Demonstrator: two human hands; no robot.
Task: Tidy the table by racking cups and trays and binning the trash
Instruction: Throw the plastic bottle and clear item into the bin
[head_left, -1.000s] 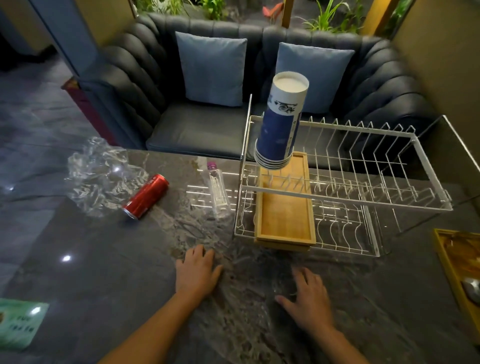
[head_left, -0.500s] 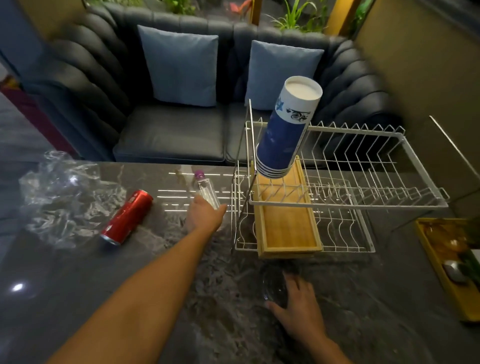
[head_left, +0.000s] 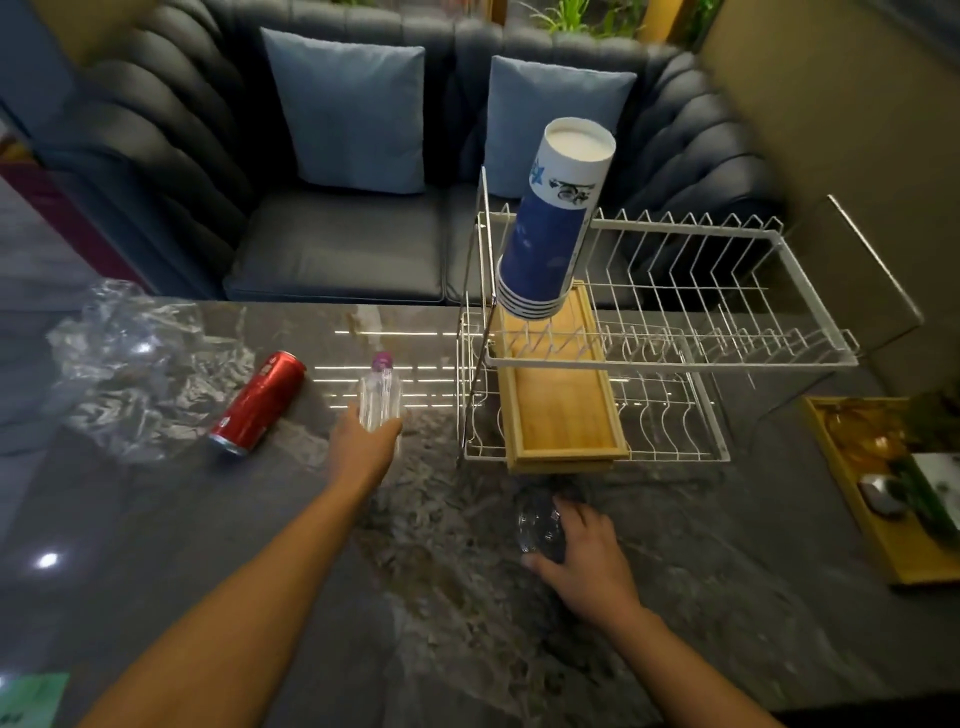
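My left hand (head_left: 365, 446) grips the lower end of a clear plastic bottle (head_left: 380, 391) with a purple cap, lying on the dark marble table (head_left: 260, 545). My right hand (head_left: 587, 558) holds a clear glass cup (head_left: 537, 525) on the table just in front of the white wire rack (head_left: 675, 358). A stack of upturned blue paper cups (head_left: 553, 218) sits on the rack's left post. A wooden tray (head_left: 563, 410) lies in the rack's lower tier. A red can (head_left: 258, 401) lies on its side to the left.
Crumpled clear plastic wrap (head_left: 130, 364) lies at the table's far left. A wooden tray (head_left: 893, 499) with small items sits at the right edge. A green card (head_left: 31, 699) is at the near left corner. A dark sofa (head_left: 337, 249) with blue cushions stands behind the table.
My left hand reached forward from the table's near side and took hold of the bottle. My right hand moved onto the glass cup in front of the rack.
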